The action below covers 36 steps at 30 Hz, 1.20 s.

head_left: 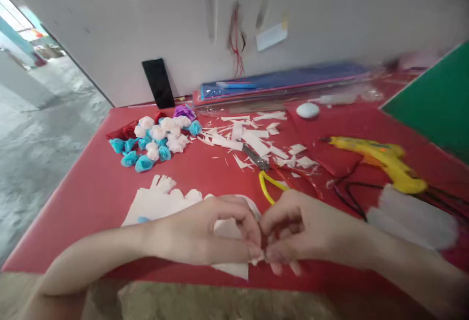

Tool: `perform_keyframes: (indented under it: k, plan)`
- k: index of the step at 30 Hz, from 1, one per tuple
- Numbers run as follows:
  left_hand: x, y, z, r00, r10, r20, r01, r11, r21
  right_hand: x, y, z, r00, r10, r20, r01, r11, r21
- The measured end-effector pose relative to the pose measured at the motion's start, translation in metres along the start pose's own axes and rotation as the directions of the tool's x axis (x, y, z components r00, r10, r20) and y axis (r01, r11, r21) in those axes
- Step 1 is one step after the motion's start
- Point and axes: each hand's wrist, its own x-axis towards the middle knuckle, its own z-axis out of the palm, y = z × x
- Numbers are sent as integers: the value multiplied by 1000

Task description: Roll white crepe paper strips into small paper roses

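My left hand (223, 229) and my right hand (298, 227) meet at their fingertips near the table's front edge. Both are closed in a pinch on a small pale paper piece (258, 258), mostly hidden by the fingers. Under and behind my left hand lie white paper sheets with scalloped edges (161, 202), one with a bit of blue on it. Just beyond my right hand rest scissors with yellow handles (269, 185), their blades on scattered white paper scraps (252, 141).
Blue and white paper flowers (154, 141) are heaped at the back left, with a dark phone (159, 83) leaning on the wall behind. A yellow glue gun (384, 159) with its cord lies at right. Wrapped blue sheets (286, 81) line the red table's (84, 202) back.
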Motion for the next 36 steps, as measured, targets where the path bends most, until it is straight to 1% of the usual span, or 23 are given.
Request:
perform_keyframes:
  k: [7,10,13,17,22,24,27,30,33,36]
  plan:
    - [1,2,2,999,41,-22,-39,995,94,4,2,1,998,11,60,-19,992,128]
    - [1,5,4,998,41,-38,-33,984,174,5,4,1,999,23,48,-30,989,146]
    - [0,6,6,998,47,-47,-33,966,255,6,6,1,999,22,49,-31,985,172]
    - [-1,6,6,993,91,-71,-65,949,310,8,8,0,997,16,71,-30,977,212]
    - [0,6,7,987,145,-72,-109,922,371,9,11,-1,993,11,113,-44,955,293]
    - [1,5,7,984,158,-77,-112,902,416,9,12,-1,991,10,132,-52,946,319]
    - [2,3,8,982,174,-76,-116,867,485,11,14,0,991,13,130,-59,934,351]
    - [2,0,8,981,181,-69,-120,849,515,14,17,1,990,-6,138,-48,921,386]
    - [1,-3,9,980,190,-60,-133,850,510,16,18,2,984,-32,174,-39,921,388]
    - [2,-2,9,966,248,-65,-187,855,484,15,18,2,985,-56,161,-14,914,404]
